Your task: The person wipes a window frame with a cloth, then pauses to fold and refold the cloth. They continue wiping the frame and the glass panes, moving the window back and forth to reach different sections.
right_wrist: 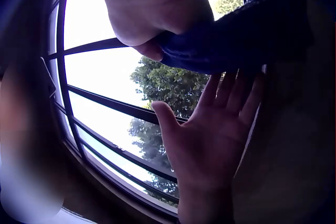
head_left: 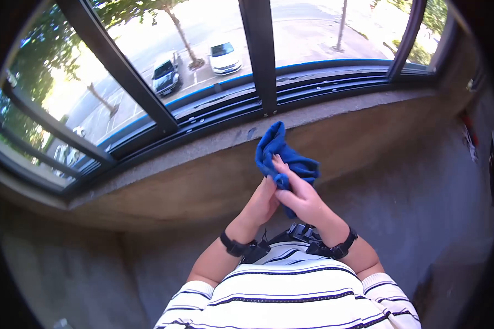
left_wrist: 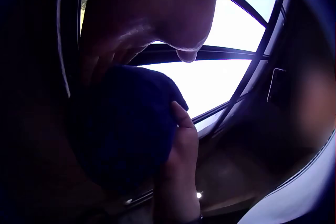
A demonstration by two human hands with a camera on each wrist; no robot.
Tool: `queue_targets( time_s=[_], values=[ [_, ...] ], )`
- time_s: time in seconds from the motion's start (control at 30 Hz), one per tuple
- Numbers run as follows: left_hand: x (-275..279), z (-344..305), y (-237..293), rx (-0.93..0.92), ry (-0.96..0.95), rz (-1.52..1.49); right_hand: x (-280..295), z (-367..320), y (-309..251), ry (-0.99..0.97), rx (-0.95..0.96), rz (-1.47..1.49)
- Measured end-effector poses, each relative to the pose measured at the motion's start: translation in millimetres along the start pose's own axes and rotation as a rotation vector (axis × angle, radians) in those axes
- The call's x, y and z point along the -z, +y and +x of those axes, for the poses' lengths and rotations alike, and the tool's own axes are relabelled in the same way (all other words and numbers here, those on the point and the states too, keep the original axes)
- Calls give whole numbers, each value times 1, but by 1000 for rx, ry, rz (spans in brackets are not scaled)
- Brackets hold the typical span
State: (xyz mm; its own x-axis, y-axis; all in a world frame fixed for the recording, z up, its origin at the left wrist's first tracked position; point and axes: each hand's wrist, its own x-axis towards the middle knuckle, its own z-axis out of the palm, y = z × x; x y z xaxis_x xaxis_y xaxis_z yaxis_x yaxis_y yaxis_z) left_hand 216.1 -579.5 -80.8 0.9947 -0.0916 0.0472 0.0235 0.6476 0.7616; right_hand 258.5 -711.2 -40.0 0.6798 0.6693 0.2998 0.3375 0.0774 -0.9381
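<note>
A crumpled blue cloth (head_left: 293, 162) is bunched between my two hands in front of the windowsill. My right hand (head_left: 306, 204) grips it; in the right wrist view that hand (right_wrist: 160, 3) is at the top, thumb against the fabric. My left hand (head_left: 262, 204) lies against the cloth from the other side. The right wrist view shows its palm spread, the fingers (right_wrist: 224, 94) straight and their tips behind the cloth's lower edge. In the left wrist view the cloth (left_wrist: 128, 129) looks dark and hides much of the right hand (left_wrist: 181, 153).
A concrete sill (head_left: 214, 143) runs under dark window frames (head_left: 260, 60). Beyond the glass, a black car (head_left: 166, 75) and a white car (head_left: 224, 58) are parked near trees. Several red and white items (head_left: 470, 138) sit by the right wall.
</note>
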Motion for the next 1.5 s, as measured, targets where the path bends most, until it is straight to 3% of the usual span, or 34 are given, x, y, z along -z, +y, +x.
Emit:
queue_targets(
  time_s=[0.07,0.13,0.2,0.27,0.3,0.37,0.43,0.6,0.67,0.73,0.87,0.93,1.0,1.07,1.13,1.23,1.27,1.4,1.43,1.47,1.5],
  values=[
    [-5,0,-4,125,154,-127,2,-14,2,-76,-77,249],
    [8,-2,-11,125,179,-240,13,-19,-6,-152,-131,594],
    [8,-9,-4,93,160,-420,23,-24,-5,-64,-110,806],
    [0,-19,9,7,259,-372,37,-26,-12,20,-149,865],
    [-4,-27,21,-28,300,-376,49,-25,-5,109,-134,826],
    [-7,-37,42,-177,104,-302,56,-23,2,145,-162,744],
    [-4,-49,46,-188,162,-265,53,-17,9,111,-191,687],
    [5,-63,36,-102,181,-194,19,6,23,-189,-237,412],
    [13,-62,31,-42,84,-113,11,11,33,-363,-415,507],
    [19,-58,37,-69,114,-147,10,21,44,-518,-502,612],
    [46,-59,57,9,322,-33,-8,43,46,-491,-662,569],
    [64,-62,74,17,363,47,-18,57,47,-424,-659,657],
    [78,-64,102,-62,475,520,-20,68,46,-312,-673,734],
    [95,-53,129,-347,645,753,-13,80,36,-152,-673,739],
    [125,-42,163,-679,863,1088,-7,83,29,114,-553,710],
    [159,-10,213,-1023,845,1489,-2,86,24,521,-314,567],
    [162,5,224,-1063,826,1611,-2,85,25,653,-239,498],
    [188,55,234,-1057,692,1785,-9,83,30,819,-132,338],
    [197,68,235,-960,658,1829,-17,87,28,953,-84,330],
    [204,84,231,-981,657,1778,-25,91,26,1085,-34,320],
    [219,93,226,-1016,713,1867,-32,93,25,1089,-6,325]
  ],
)
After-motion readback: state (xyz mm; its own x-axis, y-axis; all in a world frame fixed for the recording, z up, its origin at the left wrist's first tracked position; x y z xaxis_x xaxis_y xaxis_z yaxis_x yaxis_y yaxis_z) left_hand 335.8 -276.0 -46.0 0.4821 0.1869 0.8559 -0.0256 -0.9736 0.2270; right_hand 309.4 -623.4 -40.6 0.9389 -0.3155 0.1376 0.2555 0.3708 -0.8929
